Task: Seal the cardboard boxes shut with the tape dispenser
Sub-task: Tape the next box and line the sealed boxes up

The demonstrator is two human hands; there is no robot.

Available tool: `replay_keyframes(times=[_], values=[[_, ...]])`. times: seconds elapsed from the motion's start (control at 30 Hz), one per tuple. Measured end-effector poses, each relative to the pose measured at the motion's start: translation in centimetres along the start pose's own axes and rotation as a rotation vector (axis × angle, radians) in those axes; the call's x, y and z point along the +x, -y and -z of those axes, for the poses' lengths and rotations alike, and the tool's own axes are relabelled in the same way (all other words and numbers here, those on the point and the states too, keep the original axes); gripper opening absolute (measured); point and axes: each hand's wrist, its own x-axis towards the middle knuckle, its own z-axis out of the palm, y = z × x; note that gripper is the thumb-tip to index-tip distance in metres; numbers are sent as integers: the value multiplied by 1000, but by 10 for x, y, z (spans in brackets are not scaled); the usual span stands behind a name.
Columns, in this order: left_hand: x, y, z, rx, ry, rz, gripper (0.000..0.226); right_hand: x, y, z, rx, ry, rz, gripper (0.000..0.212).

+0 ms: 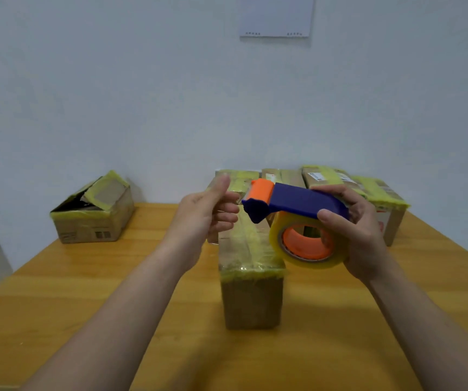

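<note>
Wooden table set against a white wall, with a paper sheet pinned high on it. Far left: a loose-flapped box, its top flaps lifted and edged in yellowish tape. Far centre to right: a row of taped boxes along the wall, partly hidden behind both hands.

Right hand: thumb laid over the blue handle, fingers curled behind, one fingertip showing inside the orange core. It grips the tape dispenser above the middle box.

Left hand: thumb raised, fingers curled inward just beside the dispenser's blue nose. Whether they pinch a tape end cannot be told.

Dispenser: blue body, orange front roller, clear yellowish roll. Middle box: standing near centre, top wrapped in wrinkled yellowish tape.
</note>
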Motion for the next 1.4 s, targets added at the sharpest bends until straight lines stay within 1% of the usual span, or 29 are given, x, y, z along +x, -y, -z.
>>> replay_keyframes(times=[0.07, 0.13, 0.23, 0.33, 0.43, 0.5, 0.57, 0.63, 0.73, 0.83, 0.93, 1.0, 1.07, 1.13, 1.2, 1.4], values=[[-1, -10, -5, -123, 58, 129, 62, -1, 4, 0, -27, 34, 21, 61], [-4, -13, -8, -255, 113, 206, 45, -2, 10, 0, -31, 65, 44, 58], [-9, -11, -8, -459, 187, 293, 32, -1, 18, 4, -35, 106, 70, 54], [-12, -6, -6, -511, 234, 331, 18, 0, 20, 10, -18, 122, 50, 58], [-15, -1, -4, -456, 238, 364, 24, 0, 22, 13, -2, 136, 47, 59], [-16, -1, -1, -407, 252, 386, 19, 0, 22, 15, -9, 153, 48, 59], [-17, -2, 0, -308, 257, 383, 11, 0, 22, 16, -27, 167, 47, 58], [-16, -3, 0, -192, 230, 341, 10, -1, 23, 17, -57, 173, 49, 59], [-18, -7, -1, -52, 183, 248, 17, -5, 26, 21, -122, 180, 63, 58], [-27, -3, -1, 89, 158, 177, 17, -11, 27, 26, -217, 231, 46, 55], [-39, 9, 0, 90, 113, 184, 17, -17, 26, 39, -288, 273, 11, 54], [-43, 15, 7, 96, 35, 185, 15, -20, 28, 58, -283, 232, -7, 53], [-45, 19, 15, 169, -14, 159, 16, -23, 30, 78, -305, 194, -32, 54], [-47, 23, 15, 277, -4, 125, 20, -24, 29, 88, -379, 206, -47, 59], [-47, 24, 12, 344, 2, 95, 18, -26, 27, 91, -422, 216, -51, 62], [-47, 23, 12, 353, 11, 70, 12, -25, 31, 96, -429, 259, -16, 58]])
